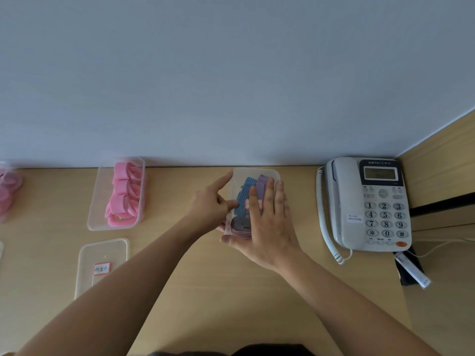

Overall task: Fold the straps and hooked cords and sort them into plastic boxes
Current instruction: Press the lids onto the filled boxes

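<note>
Head view. A closed box (276, 177) is sitting on the counter (218, 291) near the wall, centre of frame, with its lid (244, 176) in place. Through the clear plastic a blue strap (245, 194) is showing toward the far end. A purple strap (262, 182) is lying just beside it on the right, and a dark roll with red edges (240, 227) is lying at the near end. A red-bordered label (248, 204) on the lid is peeking out beside the fingers.

To the left, well apart, an open box (93, 201) is holding pink straps (123, 194), folded into loops and lined up along its length. Nearer the person, a loose lid (108, 247) with its own tag (102, 268) is lying flat on the counter. At the far left edge an edge box (5, 219) is showing only in part, with pink loops (9, 181) inside.

The right grip (270, 227) is lying flat on the lid, fingers straight and close together, pointing toward the wall. Its thumb is reaching across the box's near end. It is clamping nothing, only pressing.

The left grip (208, 206) is sitting at the closed box's left side. Its index finger is straight with the tip touching the far left corner, its thumb is resting at the lid's left edge, and the other fingers are curled. Whether it is pinching that edge or only pushing, cannot tell.

Both forearms are bare, reaching in from the bottom of frame. A phone (367, 204) is sitting at the right by the corner, apart from the boxes.
</note>
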The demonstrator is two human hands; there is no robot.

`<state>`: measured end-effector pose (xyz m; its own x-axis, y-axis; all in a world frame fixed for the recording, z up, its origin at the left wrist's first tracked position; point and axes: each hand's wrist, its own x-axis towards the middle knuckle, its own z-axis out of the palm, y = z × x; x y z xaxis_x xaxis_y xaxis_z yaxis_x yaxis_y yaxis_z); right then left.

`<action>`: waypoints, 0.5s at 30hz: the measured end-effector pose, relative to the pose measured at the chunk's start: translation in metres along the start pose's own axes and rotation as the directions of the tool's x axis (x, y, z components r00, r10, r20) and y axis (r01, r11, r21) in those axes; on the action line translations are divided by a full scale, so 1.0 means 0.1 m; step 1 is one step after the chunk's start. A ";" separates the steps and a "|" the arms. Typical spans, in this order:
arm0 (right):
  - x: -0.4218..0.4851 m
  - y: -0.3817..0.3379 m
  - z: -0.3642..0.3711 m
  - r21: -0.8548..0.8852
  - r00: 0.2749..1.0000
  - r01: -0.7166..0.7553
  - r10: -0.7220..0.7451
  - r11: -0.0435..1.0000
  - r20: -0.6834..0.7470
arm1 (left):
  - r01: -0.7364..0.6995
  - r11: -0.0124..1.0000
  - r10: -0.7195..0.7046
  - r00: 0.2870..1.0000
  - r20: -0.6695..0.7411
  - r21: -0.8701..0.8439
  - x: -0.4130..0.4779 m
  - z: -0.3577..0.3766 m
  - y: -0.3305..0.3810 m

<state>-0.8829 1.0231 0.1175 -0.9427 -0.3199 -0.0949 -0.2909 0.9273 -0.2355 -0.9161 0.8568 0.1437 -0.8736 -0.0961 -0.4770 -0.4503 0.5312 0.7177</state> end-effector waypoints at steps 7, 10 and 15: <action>0.04 0.05 0.03 -0.006 0.999 0.036 -0.036 0.999 -0.026 | 0.011 1.000 -0.011 1.000 0.006 -0.004 0.01 -0.01 0.07; 0.16 0.09 -0.02 -0.016 0.999 0.049 -0.049 0.999 -0.010 | 0.013 1.000 -0.013 1.000 -0.023 -0.012 0.07 -0.02 0.11; 0.30 0.14 -0.08 -0.008 0.999 0.035 -0.035 0.999 0.039 | 0.020 0.999 -0.021 0.999 -0.050 -0.032 0.16 -0.01 0.14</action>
<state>-0.9166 1.0277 0.1188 -0.9248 -0.3594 -0.1247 -0.3252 0.9170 -0.2312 -0.9366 0.8617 0.1462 -0.8720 -0.1493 -0.4662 -0.4731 0.5019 0.7241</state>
